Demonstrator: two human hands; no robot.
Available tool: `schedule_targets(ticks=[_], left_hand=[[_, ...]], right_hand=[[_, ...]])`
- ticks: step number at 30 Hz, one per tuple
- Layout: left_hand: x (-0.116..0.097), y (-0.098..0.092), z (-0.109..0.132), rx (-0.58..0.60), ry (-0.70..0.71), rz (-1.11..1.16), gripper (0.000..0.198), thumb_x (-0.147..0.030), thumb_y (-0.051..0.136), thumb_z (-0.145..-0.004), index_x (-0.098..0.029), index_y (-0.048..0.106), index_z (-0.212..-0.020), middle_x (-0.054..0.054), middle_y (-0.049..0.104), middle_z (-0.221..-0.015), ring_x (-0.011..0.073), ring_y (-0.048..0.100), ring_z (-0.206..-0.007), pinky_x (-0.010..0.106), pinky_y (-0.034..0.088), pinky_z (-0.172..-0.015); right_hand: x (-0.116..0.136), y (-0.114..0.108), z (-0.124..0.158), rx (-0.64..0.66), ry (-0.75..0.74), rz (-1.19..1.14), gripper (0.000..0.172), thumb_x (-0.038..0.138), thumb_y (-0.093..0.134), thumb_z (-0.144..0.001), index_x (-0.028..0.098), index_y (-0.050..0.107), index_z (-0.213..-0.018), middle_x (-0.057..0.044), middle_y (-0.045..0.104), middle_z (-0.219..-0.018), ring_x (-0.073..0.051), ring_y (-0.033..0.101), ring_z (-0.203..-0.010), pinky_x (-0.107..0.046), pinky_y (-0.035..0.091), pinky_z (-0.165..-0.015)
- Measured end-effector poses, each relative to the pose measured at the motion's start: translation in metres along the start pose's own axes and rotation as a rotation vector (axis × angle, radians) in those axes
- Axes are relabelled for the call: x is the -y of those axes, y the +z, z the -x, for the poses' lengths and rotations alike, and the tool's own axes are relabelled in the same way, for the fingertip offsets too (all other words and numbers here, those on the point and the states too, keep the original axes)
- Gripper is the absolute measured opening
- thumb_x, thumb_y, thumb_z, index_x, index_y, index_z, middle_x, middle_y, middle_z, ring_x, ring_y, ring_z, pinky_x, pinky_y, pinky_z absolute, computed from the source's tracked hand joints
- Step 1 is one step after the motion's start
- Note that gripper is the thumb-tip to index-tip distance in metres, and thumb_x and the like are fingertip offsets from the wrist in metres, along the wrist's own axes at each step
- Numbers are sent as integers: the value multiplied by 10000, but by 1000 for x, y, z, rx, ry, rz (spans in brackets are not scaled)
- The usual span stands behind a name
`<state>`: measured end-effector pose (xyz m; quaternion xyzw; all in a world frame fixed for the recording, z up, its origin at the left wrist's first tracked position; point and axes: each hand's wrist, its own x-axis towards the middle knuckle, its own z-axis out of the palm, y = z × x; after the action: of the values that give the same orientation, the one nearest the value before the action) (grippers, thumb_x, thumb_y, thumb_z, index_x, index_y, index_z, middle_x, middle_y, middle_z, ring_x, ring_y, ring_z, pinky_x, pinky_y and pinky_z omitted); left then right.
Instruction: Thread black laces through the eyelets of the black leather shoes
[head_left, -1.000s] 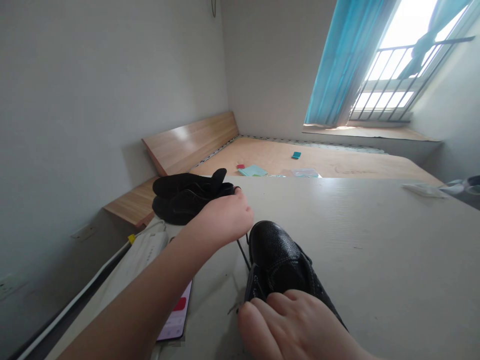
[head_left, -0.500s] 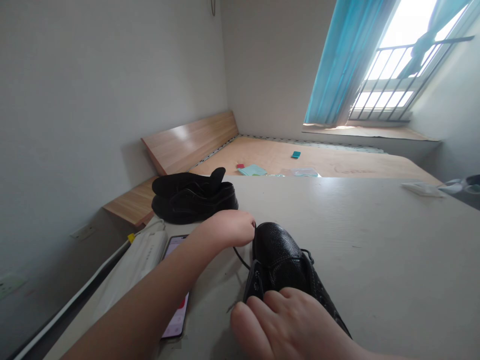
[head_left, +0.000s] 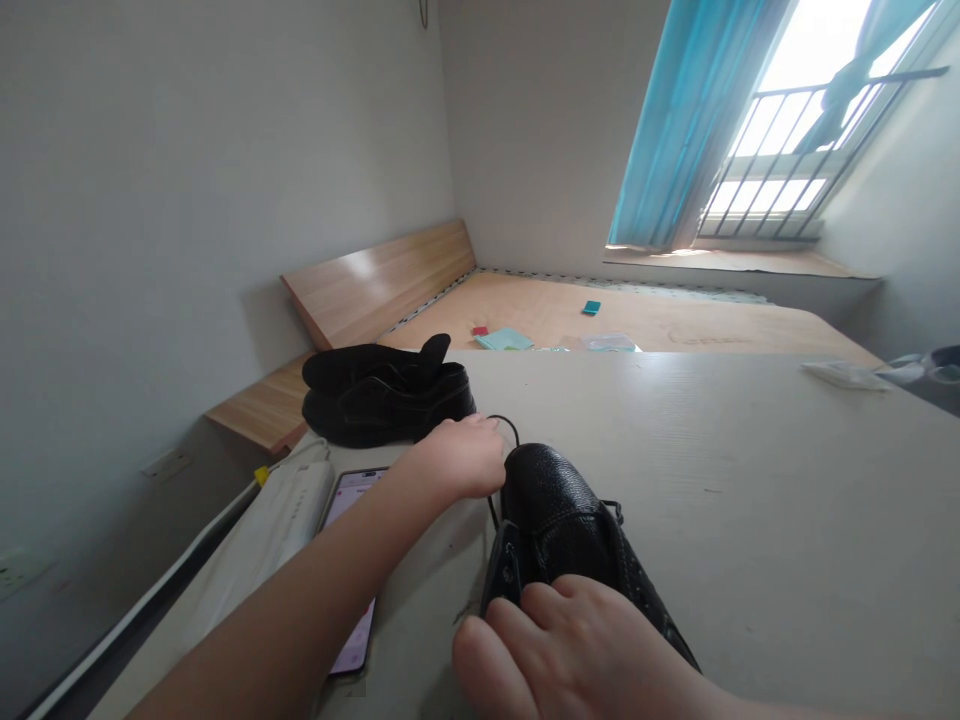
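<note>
A black leather shoe (head_left: 555,500) lies on the white table, its toe pointing away from me. My right hand (head_left: 570,650) is closed over the shoe's near part, knuckles up; its fingertips are hidden. Left of the toe, my left hand (head_left: 469,455) is closed on a thin black shoelace (head_left: 516,430), which curves out beyond the fingers toward the toe. More lace runs down from under this hand to the shoe's left eyelet flap (head_left: 506,565). A second lace bit (head_left: 615,510) sticks out on the shoe's right side.
More black shoes (head_left: 382,405) stand at the table's far left. A phone (head_left: 352,640) with a lit screen lies partly under my left forearm, beside a white power strip (head_left: 292,510). Beyond the table is a wooden bed board (head_left: 675,320) with small items on it.
My left hand has turned slightly and shifted a little left. A lace curve now shows beyond its fingers, and the lace below it hangs straighter. My right hand has barely moved.
</note>
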<state>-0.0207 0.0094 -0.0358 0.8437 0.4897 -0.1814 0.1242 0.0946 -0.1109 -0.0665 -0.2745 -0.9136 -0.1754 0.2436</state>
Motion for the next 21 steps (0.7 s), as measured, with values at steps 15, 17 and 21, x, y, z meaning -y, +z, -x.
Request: schedule_targets(ticks=[15, 17, 21], left_hand=[[-1, 0, -3, 97, 1, -42, 306, -327, 559, -925, -159, 564, -1181, 92, 591, -1181, 214, 609, -995, 420, 533, -840], [1, 4, -6, 66, -15, -42, 310, -326, 559, -925, -160, 562, -1186, 93, 587, -1189, 217, 605, -1005, 425, 530, -846], [2, 11, -9, -40, -32, 16, 323, -329, 568, -920, -159, 557, -1194, 95, 583, -1197, 222, 603, -1012, 431, 529, -849]], right_hand=[[1, 1, 1, 16, 3, 10, 163, 63, 425, -734, 218, 394, -695, 53, 458, -475, -137, 399, -339, -321, 138, -405], [1, 1, 0, 26, 4, 5, 158, 69, 427, -744, 218, 394, -702, 53, 463, -480, -136, 404, -339, -319, 142, -402], [0, 1, 0, 36, 9, -20, 152, 66, 425, -721, 216, 408, -699, 53, 469, -480, -131, 415, -336, -313, 151, -387]])
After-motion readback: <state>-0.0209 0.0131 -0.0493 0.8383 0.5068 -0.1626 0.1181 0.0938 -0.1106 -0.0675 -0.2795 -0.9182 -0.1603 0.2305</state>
